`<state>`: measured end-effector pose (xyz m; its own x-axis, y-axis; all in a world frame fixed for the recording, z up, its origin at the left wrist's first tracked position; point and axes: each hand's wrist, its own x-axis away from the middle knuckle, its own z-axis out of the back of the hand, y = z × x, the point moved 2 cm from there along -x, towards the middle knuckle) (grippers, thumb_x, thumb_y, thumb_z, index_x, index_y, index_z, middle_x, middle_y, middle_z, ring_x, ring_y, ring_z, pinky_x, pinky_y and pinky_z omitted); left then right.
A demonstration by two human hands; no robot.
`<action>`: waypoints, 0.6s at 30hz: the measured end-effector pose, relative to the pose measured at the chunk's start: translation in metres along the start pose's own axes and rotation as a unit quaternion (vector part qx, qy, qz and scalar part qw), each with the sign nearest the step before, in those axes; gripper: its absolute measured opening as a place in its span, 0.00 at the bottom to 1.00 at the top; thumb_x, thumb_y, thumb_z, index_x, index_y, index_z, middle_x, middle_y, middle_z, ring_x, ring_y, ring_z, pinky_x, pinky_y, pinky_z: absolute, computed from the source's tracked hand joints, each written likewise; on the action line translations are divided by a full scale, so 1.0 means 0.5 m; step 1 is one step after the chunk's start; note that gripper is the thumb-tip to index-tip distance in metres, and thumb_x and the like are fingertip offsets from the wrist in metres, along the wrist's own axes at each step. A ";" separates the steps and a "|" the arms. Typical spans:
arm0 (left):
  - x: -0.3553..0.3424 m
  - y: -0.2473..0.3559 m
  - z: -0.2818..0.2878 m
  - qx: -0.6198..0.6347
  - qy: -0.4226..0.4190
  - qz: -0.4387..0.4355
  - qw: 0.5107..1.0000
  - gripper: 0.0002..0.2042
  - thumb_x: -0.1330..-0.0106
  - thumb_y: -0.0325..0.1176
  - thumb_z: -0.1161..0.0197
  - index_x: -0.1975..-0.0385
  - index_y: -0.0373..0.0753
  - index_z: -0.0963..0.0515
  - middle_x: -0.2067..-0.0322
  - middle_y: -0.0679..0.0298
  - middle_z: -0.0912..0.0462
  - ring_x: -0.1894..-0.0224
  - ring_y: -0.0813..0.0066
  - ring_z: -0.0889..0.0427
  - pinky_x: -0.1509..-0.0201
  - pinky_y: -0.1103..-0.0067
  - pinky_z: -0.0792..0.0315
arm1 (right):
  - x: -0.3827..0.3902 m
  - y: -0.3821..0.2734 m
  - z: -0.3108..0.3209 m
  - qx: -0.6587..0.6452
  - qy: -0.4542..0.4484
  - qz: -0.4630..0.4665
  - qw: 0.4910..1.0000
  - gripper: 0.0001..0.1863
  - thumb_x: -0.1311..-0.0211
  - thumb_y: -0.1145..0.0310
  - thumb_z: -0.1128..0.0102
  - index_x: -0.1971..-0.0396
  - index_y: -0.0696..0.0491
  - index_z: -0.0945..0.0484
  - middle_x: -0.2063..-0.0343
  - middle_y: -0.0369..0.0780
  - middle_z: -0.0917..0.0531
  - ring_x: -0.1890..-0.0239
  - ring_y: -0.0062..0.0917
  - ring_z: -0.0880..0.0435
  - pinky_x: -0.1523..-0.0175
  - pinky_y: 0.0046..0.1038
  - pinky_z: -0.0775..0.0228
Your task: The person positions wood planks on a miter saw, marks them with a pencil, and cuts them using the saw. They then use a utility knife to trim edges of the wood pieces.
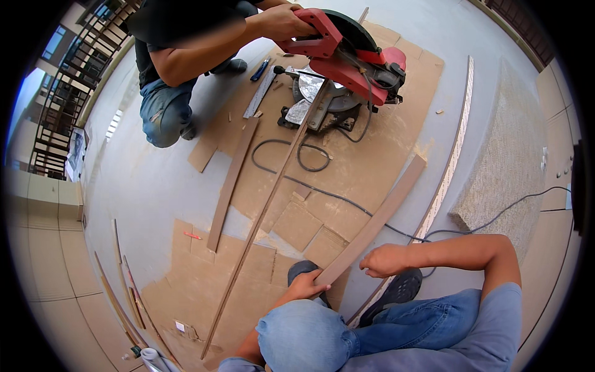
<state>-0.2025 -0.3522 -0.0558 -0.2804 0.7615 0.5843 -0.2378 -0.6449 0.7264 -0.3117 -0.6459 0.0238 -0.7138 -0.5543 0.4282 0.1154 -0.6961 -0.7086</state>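
My left hand (304, 285) grips the near end of a long brown board (381, 214), which slants away to the right over the cardboard. Just right of that board my right hand (385, 260) is closed, apart from it; whatever its curled fingers hold, if anything, is hidden. Ahead, another person's hand (286, 22) grasps the handle of a red miter saw (356, 77). A narrow brown strip (257, 229) runs from the saw toward me on the left.
Cardboard sheets (353, 164) cover the floor. A black cable (350, 203) loops across them. Another brown board (232, 186) lies left; a long pale-faced strip (455, 142) lies right, beside a rough beige slab (505, 155). A blue-handled knife (260, 70) and red marker (193, 235) lie about.
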 end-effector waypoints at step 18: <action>-0.001 -0.006 0.002 0.054 -0.036 0.060 0.996 0.30 0.38 0.56 0.29 0.42 0.41 0.20 0.53 0.49 0.13 0.50 0.52 0.14 0.45 0.66 0.23 | -0.005 -0.011 0.025 -0.001 0.000 0.016 1.000 0.16 0.36 0.63 0.44 0.58 0.61 0.20 0.61 0.53 0.13 0.56 0.51 0.14 0.51 0.50 0.22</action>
<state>-0.2009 -0.3503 -0.0579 -0.2331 0.6850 0.6902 -0.1035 -0.7232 0.6828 -0.3022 -0.6462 0.0338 -0.7103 -0.5757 0.4051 0.1363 -0.6770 -0.7233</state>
